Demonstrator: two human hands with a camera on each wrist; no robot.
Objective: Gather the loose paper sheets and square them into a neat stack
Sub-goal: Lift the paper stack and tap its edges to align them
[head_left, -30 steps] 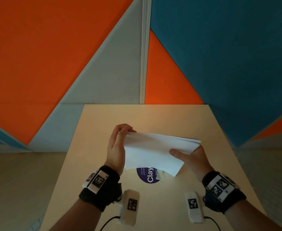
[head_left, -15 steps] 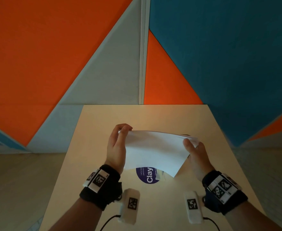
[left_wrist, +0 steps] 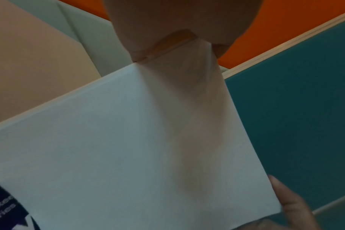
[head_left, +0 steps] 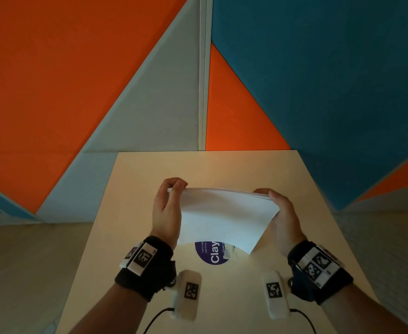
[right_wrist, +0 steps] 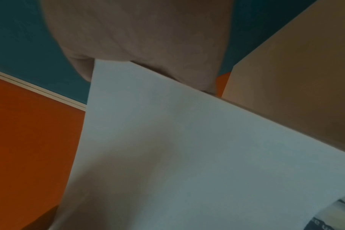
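Note:
A stack of white paper sheets [head_left: 224,218] is held up off the beige table [head_left: 222,165], tilted with its lower edge curving toward me. My left hand [head_left: 168,206] pinches the stack's upper left corner between thumb and fingers. My right hand [head_left: 282,213] clasps the right edge, thumb on the near face and fingers behind. The left wrist view shows the sheets [left_wrist: 148,147] bowed under my fingertips [left_wrist: 177,31], with the other hand's fingers [left_wrist: 291,203] at the far edge. The right wrist view is filled by the paper [right_wrist: 187,147] and my palm [right_wrist: 148,38].
A round purple sticker [head_left: 214,255] with white lettering lies on the table just under the stack's lower edge. Orange, grey and teal wall panels [head_left: 318,80] rise behind the table's far edge. The floor drops away on both sides of the table.
My right hand slid from the stack's lower right up to its upper right edge. The fanned right-hand edges have come together and the stack now stands more level between both hands.

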